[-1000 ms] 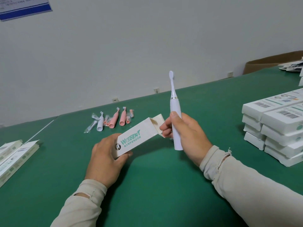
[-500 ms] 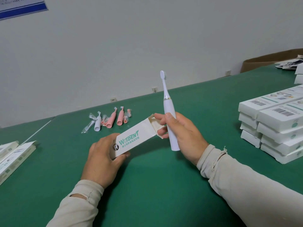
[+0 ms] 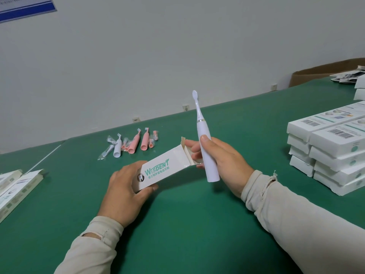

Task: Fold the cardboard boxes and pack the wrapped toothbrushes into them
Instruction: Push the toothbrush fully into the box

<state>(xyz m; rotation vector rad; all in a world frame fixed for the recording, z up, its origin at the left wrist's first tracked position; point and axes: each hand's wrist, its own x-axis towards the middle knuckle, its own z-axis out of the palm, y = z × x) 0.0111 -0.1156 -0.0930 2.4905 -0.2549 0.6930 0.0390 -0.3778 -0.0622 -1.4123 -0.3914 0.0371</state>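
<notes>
My left hand (image 3: 126, 192) grips the near end of a white cardboard box (image 3: 167, 168) with green lettering, held just above the green table (image 3: 177, 224). The box's far end is open, its flaps spread. My right hand (image 3: 223, 165) holds a white electric toothbrush (image 3: 204, 147) nearly upright, brush head up, right beside that open end. Its fingertips touch the box's flaps. The toothbrush is outside the box.
Pink and white toothbrush handles and wrapped brush heads (image 3: 134, 144) lie further back on the table. A stack of closed white boxes (image 3: 331, 153) stands at the right. Flat unfolded boxes (image 3: 17, 186) lie at the left edge. A brown carton (image 3: 324, 73) sits at the far right.
The toothbrush has tilted a little to the left and my right hand's fingers have come closer to the box's open end. My left hand holds the box as before.
</notes>
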